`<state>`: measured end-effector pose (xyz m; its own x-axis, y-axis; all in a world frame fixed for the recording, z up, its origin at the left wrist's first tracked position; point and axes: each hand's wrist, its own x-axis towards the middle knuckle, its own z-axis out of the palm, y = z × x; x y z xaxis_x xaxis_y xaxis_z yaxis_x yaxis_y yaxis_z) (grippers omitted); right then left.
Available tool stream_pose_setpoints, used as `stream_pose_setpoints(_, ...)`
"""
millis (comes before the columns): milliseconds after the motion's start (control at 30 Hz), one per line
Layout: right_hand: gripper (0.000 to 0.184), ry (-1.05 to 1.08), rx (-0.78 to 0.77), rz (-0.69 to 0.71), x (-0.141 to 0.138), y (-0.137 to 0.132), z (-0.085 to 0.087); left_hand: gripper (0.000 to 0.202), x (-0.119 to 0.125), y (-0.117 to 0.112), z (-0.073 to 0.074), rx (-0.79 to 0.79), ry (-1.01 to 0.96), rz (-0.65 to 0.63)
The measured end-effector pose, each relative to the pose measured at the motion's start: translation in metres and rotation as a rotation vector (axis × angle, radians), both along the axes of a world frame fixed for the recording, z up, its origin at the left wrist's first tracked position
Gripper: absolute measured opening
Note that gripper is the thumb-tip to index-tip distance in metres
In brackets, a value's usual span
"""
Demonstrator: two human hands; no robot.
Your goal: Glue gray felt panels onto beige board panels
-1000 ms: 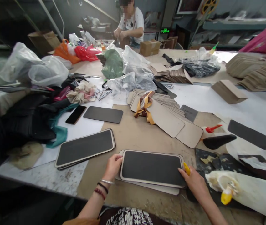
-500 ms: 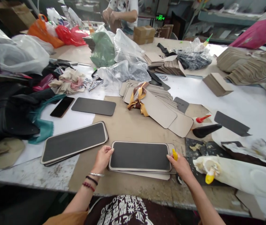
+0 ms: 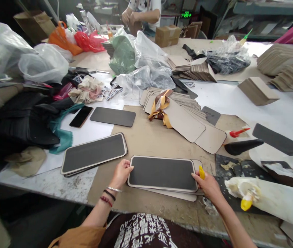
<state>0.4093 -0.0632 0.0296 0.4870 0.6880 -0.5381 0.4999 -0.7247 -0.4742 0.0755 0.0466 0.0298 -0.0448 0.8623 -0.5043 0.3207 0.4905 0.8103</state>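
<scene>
A rectangular panel [image 3: 162,173] with rounded corners lies before me, a dark grey sheet on a pale board. My left hand [image 3: 123,173] pinches its left edge between thumb and fingers. At the opposite end, my right hand [image 3: 206,183] grips the right edge. A small yellow tool [image 3: 201,172] pokes up out of that same hand; the rest of it is hidden. Pale boards [image 3: 185,196] lie beneath the panel, slightly askew. Left of my hands rests a stack of similar panels [image 3: 94,154], lying at a slant.
Loose pale boards [image 3: 185,120] with a yellow-brown ribbon fan out beyond the panel. A dark grey sheet [image 3: 112,116] lies by a phone [image 3: 81,116]. At right are a red-tipped nozzle [image 3: 239,132] and a whitish bottle [image 3: 275,194] with a yellow tip. Across the table, a person's hands [image 3: 131,17] work.
The whole scene has shifted to the right in view as the camera turned slightly left. Both hands keep their places at the panel's two ends.
</scene>
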Motion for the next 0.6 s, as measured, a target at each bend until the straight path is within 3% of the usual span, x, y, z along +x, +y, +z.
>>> stream_pose_setpoints(300,0.030,-0.001,-0.016,0.013,-0.003,0.002,0.015,0.036,-0.003,0.001,0.002,-0.065,-0.018,-0.016)
stream_pose_setpoints(433,0.026,-0.049,-0.035,0.080,-0.003,-0.001,0.021,0.037,-0.004,0.002,0.001,-0.082,-0.024,-0.013)
stream_pose_setpoints(600,0.020,-0.130,0.005,0.107,-0.006,-0.003,0.020,0.040,-0.005,0.003,0.002,-0.075,-0.044,-0.009)
